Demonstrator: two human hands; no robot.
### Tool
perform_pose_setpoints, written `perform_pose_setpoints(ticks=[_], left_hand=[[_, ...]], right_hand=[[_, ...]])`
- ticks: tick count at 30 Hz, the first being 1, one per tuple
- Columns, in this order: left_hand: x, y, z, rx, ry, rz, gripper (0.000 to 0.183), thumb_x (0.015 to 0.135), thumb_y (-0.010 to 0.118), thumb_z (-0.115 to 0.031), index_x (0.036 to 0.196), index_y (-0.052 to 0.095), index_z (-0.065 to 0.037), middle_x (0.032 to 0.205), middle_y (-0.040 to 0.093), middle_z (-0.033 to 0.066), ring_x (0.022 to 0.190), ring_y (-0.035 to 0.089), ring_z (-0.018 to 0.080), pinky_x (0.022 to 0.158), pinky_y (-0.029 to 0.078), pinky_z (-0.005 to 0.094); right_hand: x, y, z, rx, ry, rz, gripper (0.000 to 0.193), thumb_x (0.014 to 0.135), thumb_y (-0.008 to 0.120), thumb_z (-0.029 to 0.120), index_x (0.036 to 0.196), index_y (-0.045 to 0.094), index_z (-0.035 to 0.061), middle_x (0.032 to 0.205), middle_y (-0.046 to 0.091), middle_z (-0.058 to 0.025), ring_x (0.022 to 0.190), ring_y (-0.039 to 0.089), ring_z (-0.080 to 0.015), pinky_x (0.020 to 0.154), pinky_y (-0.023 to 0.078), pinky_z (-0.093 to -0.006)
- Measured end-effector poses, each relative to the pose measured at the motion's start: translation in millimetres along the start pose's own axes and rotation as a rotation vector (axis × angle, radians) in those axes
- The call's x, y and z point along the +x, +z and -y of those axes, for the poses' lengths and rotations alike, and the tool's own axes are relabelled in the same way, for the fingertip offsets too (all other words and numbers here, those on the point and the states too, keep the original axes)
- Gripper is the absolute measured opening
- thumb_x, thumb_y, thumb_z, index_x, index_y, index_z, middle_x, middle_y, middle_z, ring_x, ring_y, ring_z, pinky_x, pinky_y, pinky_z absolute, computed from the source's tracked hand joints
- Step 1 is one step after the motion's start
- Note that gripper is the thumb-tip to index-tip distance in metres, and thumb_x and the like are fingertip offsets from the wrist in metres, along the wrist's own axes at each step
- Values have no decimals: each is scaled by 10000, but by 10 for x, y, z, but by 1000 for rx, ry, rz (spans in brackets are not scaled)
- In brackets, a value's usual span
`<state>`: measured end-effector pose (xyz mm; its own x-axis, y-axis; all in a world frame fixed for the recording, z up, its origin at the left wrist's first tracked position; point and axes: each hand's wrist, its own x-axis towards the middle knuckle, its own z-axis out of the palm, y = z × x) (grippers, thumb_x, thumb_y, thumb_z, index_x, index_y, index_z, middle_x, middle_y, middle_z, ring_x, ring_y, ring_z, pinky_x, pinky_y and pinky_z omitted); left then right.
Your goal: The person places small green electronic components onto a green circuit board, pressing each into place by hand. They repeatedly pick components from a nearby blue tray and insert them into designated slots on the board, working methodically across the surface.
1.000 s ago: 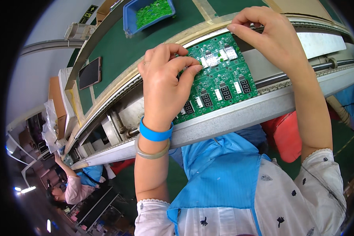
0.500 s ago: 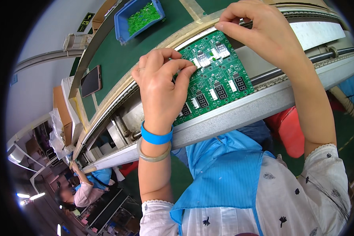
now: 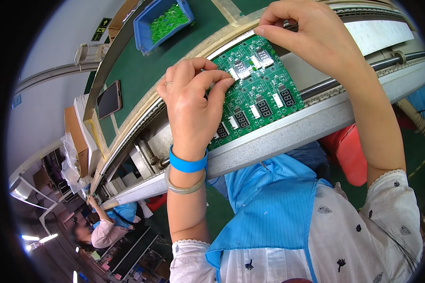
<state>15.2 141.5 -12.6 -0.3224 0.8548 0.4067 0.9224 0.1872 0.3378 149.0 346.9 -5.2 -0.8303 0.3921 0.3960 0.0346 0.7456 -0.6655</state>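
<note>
A green circuit board (image 3: 262,87) with several black digit displays and white connectors lies across the conveyor rails in front of me. Over its left part, my left hand (image 3: 191,96) is closed, thumb and forefinger pinched close above the board next to a white connector. Whatever those fingertips hold is hidden. At the far edge of the board, my right hand (image 3: 307,37) is also closed in a pinch, its thumb tip by the rail. I cannot make out anything between its fingers. A small green part (image 3: 253,69) sits on the board between two shiny displays.
A blue bin (image 3: 141,37) of small green parts stands on the green bench beyond the rail. A dark phone-like device (image 3: 109,100) lies to its left. The metal near rail (image 3: 278,134) runs between my body and the board. Another person (image 3: 106,231) works farther left.
The view has shifted very slightly. Both hands keep nearly the same pinched poses at the same places on the board.
</note>
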Motion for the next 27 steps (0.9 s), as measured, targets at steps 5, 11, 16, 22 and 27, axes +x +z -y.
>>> perform_pose_setpoints(ticks=[5,11,16,22,27], left_hand=[[7,1,0,-3,-1,12,67,750,795,-116,795,748,-96,926,637,1,948,563,213,903,326,391],[-9,-21,-13,-11,-41,38,66,762,795,-125,806,756,-95,918,645,0,955,564,212,905,323,391],[6,-28,-26,-49,-94,81,64,774,788,-121,823,761,-90,929,655,-1,962,565,214,896,328,388],[-16,-37,-32,-59,-106,87,55,783,783,-110,830,761,-92,945,662,1,967,569,215,894,336,384],[-11,-36,-44,-49,-103,94,49,785,783,-107,826,759,-93,949,663,3,979,573,217,909,341,384]], right_hand=[[4,-6,-3,45,56,37,222,819,699,168,829,710,-54,797,699,-201,791,676,-337,759,522,-410],[8,-45,83,32,87,58,230,823,699,171,837,711,-58,802,699,-208,794,680,-337,747,529,-407],[-8,-14,-4,42,71,52,230,827,694,174,845,712,-54,802,700,-203,790,679,-336,735,529,-408],[5,-72,71,1,99,87,241,832,667,182,845,707,-55,790,687,-211,780,670,-350,723,518,-422],[-3,-64,36,16,77,81,245,833,660,182,842,708,-58,783,683,-218,767,669,-352,711,517,-423]])
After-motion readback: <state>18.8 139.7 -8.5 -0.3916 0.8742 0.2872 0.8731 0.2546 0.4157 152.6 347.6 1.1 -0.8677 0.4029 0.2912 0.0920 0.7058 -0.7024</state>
